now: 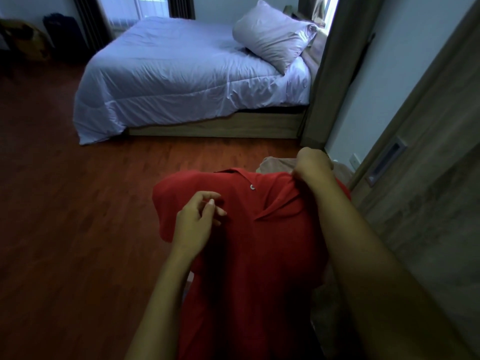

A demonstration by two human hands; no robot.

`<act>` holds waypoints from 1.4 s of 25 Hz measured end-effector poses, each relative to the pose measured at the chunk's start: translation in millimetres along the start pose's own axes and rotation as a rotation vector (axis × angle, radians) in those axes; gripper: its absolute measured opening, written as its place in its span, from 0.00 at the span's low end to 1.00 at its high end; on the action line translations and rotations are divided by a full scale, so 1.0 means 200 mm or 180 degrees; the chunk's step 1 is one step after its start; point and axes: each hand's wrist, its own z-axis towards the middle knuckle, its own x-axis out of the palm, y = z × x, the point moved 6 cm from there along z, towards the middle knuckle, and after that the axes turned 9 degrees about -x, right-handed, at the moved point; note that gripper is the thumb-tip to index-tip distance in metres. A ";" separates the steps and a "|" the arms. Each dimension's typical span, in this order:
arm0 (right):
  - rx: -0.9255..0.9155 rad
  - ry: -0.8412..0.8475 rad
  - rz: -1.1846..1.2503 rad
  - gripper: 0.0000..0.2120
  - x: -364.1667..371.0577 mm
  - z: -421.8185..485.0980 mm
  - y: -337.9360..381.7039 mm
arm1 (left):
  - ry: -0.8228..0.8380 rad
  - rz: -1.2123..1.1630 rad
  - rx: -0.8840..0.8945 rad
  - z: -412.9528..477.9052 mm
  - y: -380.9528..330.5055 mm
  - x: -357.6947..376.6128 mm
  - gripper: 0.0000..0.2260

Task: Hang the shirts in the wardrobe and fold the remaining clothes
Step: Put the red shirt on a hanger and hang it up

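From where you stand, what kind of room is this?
Most likely a bedroom: a made bed with a pillow, and a red shirt held up beside a wooden door.

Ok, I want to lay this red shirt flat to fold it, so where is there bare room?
The bed is bare left of the pillow. The floor is open between the bed and the red shirt and out to the left. Crowded on the right: beige clothes lie by the right hand, near the door.
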 end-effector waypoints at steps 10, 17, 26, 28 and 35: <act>0.0024 -0.1073 0.0769 0.11 -0.08 -0.16 -0.10 | 0.0103 0.0059 0.0258 -0.02 -0.08 0.05 0.08; -0.0805 -0.2143 0.2374 0.02 -0.04 -0.61 -0.13 | -0.0210 0.0544 0.1717 0.04 -0.38 0.16 0.19; -0.0950 -0.2519 0.2764 0.05 -0.06 -0.81 -0.31 | 0.0290 0.1730 0.2140 0.20 -0.53 0.49 0.09; -0.0808 -0.2576 0.2679 0.04 -0.05 -0.83 -0.38 | 0.0172 0.1589 0.2198 0.20 -0.59 0.46 0.09; -0.0507 -0.1861 0.2650 0.26 0.00 -0.81 -0.30 | 0.0181 0.1184 0.2815 -0.03 -0.84 0.44 0.11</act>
